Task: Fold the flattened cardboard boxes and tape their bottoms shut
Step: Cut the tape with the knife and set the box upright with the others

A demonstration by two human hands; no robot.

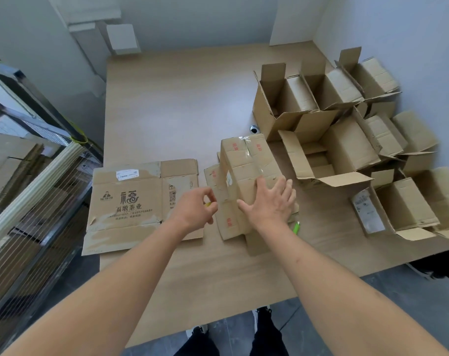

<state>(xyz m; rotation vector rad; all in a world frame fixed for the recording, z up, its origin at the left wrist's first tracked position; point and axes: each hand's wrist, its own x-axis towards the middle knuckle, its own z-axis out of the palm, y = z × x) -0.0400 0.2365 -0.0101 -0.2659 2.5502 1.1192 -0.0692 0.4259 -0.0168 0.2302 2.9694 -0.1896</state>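
Box (246,173): bottom-up at desk (182,104) centre, tape across seam.
Right hand (269,201): fingers spread flat, pressing tape down.
Left hand (197,208): fingers curled round small yellow item, likely tape.
Flat box (131,201): left, awaiting folding.

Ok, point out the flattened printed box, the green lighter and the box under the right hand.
flattened printed box (131,201): head view, printed panel.
green lighter (296,228): head view, its body.
taped box (246,170): head view, taped bottom face.

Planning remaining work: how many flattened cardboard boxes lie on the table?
1: the printed brown flattened cardboard box at the wooden table's left edge, beside the left hand. More may hide under the taped brown cardboard box the right hand presses.
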